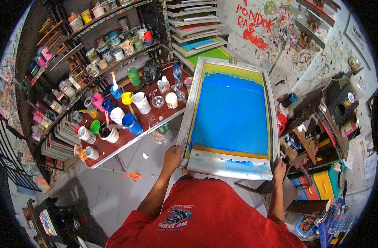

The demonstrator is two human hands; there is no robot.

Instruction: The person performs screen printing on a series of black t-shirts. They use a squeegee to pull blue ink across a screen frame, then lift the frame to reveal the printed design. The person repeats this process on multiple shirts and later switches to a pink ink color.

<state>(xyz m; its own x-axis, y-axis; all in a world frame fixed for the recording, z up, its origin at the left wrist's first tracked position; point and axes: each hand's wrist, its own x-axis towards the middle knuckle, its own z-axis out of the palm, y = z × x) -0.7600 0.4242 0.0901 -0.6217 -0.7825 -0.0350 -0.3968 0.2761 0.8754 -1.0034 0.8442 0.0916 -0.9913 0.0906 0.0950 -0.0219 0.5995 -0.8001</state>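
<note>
A large screen printing frame (pixel 191 107) with pale metal sides is held in front of my body, its mesh covered in wet blue ink (pixel 232 118). Yellow-green mesh shows along the far end, where the ink ends in a ragged edge. Across the near end lies a wide silvery metal bar (pixel 213 163), smeared with blue; whether it is a squeegee or a scoop coater I cannot tell. My left hand (pixel 172 158) grips the frame's near left side. On the near right side, my right hand (pixel 280 170) is closed around the frame's edge, its fingers partly hidden.
A dark red table (pixel 118 142) at the left carries several ink tubs, cups and bottles. Behind it, shelves (pixel 114 62) hold paint jars. A drying rack (pixel 193 25) stands beyond the frame. Close to my right are a chair (pixel 294 192) and a cluttered wooden shelf (pixel 308 140).
</note>
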